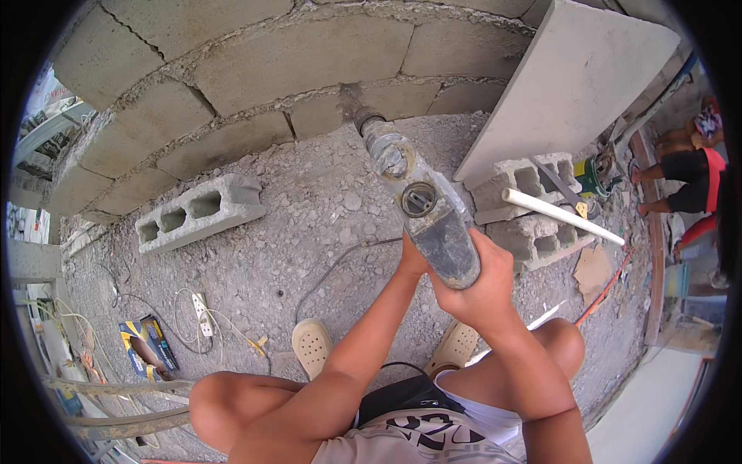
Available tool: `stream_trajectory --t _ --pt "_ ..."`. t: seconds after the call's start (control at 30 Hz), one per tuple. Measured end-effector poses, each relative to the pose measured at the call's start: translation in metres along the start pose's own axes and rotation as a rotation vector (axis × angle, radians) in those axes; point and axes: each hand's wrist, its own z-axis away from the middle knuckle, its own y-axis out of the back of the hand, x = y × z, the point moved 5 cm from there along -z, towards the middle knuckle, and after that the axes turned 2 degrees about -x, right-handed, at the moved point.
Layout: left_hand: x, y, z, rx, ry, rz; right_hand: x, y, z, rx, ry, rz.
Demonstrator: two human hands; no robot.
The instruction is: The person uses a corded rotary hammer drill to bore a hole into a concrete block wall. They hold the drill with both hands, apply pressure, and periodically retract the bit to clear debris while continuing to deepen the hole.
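A dusty grey rotary hammer points away from me, its front end against the lower part of the block wall. A rough chipped patch shows on the wall at its tip. My right hand is closed round the tool's rear end from the right. On the other side my left hand reaches under the body and holds it; its fingers are mostly hidden. From the tool's underside a dark cable seems to run back over the gravel towards my feet.
A hollow block lies on the rubble at left. At right, more hollow blocks carry a white pipe, beside a leaning grey board. An extension socket and a torn box lie lower left. People stand far right.
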Motion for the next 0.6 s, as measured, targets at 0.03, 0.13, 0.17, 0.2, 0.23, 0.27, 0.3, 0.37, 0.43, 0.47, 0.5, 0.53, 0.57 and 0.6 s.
stream_trajectory --t 0.03,0.13,0.17,0.2,0.23,0.27,0.3,0.37,0.43,0.47,0.5,0.53,0.57,0.6 --pt "-0.002 0.003 -0.001 -0.002 0.001 -0.002 0.0 0.0 0.0 0.006 0.017 -0.007" --pt "-0.007 0.01 0.005 0.002 0.008 -0.007 0.002 -0.002 0.0 0.002 0.059 -0.02" --pt "-0.01 0.009 0.001 -0.003 0.006 -0.009 0.005 0.001 -0.003 -0.009 0.067 -0.014" --pt "-0.012 0.009 0.0 -0.004 0.0 -0.014 0.006 0.002 -0.003 -0.022 0.077 -0.013" --pt "-0.014 0.008 0.002 -0.006 0.0 -0.016 0.011 0.003 -0.002 -0.032 0.023 -0.081" --pt "-0.016 0.007 0.005 -0.009 0.0 -0.019 0.015 0.003 -0.001 -0.042 -0.03 -0.149" --pt "-0.018 0.006 0.007 -0.008 -0.008 -0.024 0.017 0.005 0.002 -0.058 -0.08 -0.215" --pt "-0.021 0.004 0.016 0.008 -0.019 -0.028 0.02 0.011 0.011 -0.066 -0.08 -0.204" --pt "-0.024 -0.007 0.028 0.038 -0.011 -0.061 0.025 0.02 0.02 -0.077 -0.085 -0.134" --pt "-0.025 -0.012 0.034 0.058 -0.001 -0.086 0.03 0.021 0.026 -0.088 -0.089 -0.079" --pt "-0.023 -0.02 0.04 0.055 -0.02 -0.226 0.034 0.024 0.031 -0.089 -0.097 -0.014" --pt "-0.02 -0.022 0.042 0.064 -0.049 -0.367 0.038 0.025 0.038 -0.076 -0.097 -0.043" --pt "-0.016 -0.025 0.043 0.021 -0.097 -0.409 0.042 0.025 0.047 -0.063 -0.096 -0.072" --pt "-0.011 -0.023 0.047 -0.013 -0.14 -0.458 0.044 0.024 0.055 -0.057 -0.099 -0.111"
